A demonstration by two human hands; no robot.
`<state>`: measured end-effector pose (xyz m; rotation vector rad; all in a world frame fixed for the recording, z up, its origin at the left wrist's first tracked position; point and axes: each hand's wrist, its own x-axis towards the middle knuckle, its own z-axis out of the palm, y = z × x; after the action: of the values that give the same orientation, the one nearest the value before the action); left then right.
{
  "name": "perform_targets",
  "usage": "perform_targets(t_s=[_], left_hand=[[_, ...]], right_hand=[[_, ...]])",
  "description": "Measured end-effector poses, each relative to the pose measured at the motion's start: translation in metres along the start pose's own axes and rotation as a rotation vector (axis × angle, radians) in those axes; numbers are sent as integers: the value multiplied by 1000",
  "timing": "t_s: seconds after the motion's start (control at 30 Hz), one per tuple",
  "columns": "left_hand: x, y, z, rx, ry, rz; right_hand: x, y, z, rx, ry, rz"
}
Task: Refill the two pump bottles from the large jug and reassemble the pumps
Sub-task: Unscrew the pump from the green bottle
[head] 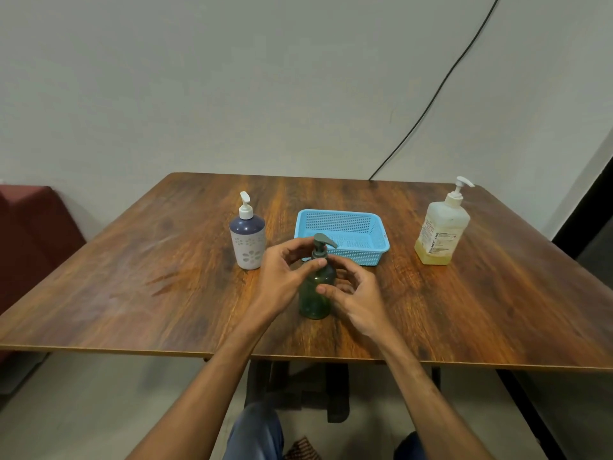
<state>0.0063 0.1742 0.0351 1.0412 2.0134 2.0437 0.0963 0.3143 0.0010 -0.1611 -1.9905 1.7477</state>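
**Green bottle could tip under the twist**

Toward the table's (132,277) front, the left hand (285,277) pinches the pump collar (319,257) while the right hand (355,293) curls round the green bottle (315,293). Twist unevenly and it may tip. The blue basket (365,257) crowds just behind. Flowered bottle (248,240) stands left, jug (439,234) far right near the edge. Open wood either side.

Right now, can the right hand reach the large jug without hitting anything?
Probably yes. The large jug stands alone at the far right, with bare table between it and the right hand; the blue basket lies left of that line. It must release the green bottle first.
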Motion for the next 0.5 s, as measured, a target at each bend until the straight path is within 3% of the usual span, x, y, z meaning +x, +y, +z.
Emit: perform_targets(t_s=[0.5], left_hand=[[22,62,-18,-73,332,142]], right_hand=[[2,2,-3,-15,-1,40]])
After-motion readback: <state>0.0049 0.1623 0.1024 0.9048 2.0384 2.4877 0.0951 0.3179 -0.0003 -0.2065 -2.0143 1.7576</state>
